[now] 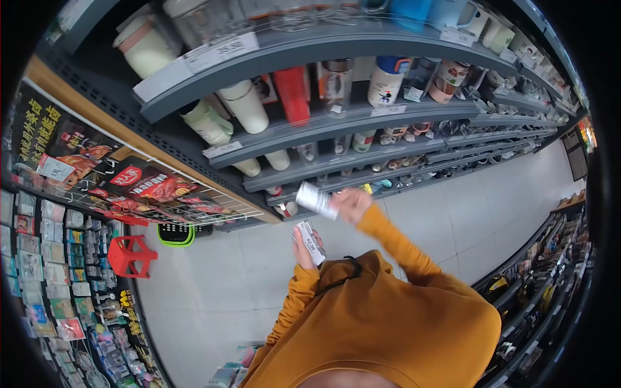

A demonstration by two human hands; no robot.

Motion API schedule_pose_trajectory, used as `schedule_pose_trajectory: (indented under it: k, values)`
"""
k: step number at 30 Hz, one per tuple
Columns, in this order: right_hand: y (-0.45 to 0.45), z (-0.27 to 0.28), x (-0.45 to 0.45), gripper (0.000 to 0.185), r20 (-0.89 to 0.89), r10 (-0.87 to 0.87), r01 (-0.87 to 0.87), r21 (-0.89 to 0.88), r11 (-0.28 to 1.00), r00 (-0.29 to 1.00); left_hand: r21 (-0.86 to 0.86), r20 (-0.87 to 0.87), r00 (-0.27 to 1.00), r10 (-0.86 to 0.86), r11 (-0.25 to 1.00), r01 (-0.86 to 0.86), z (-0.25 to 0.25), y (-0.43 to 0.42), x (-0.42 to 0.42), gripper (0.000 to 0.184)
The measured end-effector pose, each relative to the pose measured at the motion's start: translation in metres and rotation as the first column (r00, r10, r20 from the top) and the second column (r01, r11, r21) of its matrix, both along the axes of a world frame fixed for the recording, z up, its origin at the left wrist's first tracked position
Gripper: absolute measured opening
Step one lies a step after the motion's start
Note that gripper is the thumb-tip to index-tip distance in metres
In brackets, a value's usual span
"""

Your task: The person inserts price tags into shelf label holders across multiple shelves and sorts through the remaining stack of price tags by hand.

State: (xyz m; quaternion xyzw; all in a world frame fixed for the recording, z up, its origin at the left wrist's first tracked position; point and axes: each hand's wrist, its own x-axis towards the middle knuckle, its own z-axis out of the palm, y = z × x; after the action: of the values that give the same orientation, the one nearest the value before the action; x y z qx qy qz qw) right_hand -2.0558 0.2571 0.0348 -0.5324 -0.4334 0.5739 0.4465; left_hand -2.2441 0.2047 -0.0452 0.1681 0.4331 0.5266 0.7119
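Note:
My left hand (301,249) is closed around a stack of price tags (312,243), the front one printed with large figures. My right hand (353,205) pinches a single white price tag (315,199), blurred by motion, held out ahead of the stack. Both hands are in front of my chest, apart from the shelves. Beyond them rises a grey shelf unit (336,118) with cups and bottles, among them a red bottle (293,96) and a white bottle with a blue lid (387,81). Price tags (388,111) sit along the shelf edges.
A red plastic stool (132,255) and a black and green basket (176,234) stand on the tiled floor at left. Food packets (145,184) hang on a rack at the shelf end. Small goods hang on the left wall (58,271). Another shelf (540,304) is behind on the right.

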Motion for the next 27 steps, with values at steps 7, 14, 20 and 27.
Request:
schedule_pose_trajectory:
  k: [7,14,20,27]
  values:
    - [-0.088,-0.028,0.094,0.021,-0.08,0.53,-0.52,-0.366,0.772,0.844,0.012,-0.144,0.989,0.028,1.0,-0.026,0.015,-0.03,0.124,0.036]
    - [0.08,-0.137,0.278,0.036,0.885,-0.068,-0.048,0.102,0.994,0.461,-0.133,-0.058,0.992,-0.109,0.986,0.1,0.01,-0.078,0.208,0.031]
    - [0.142,-0.173,0.312,0.021,0.98,-0.035,-0.327,0.1,0.94,0.198,-0.158,-0.07,0.989,-0.133,0.98,0.12,0.007,-0.103,0.235,0.037]
    - [0.163,-0.157,0.327,0.02,0.98,-0.033,-0.469,0.124,0.875,0.199,-0.148,-0.077,0.997,0.019,0.989,-0.03,-0.007,-0.089,0.233,0.04]
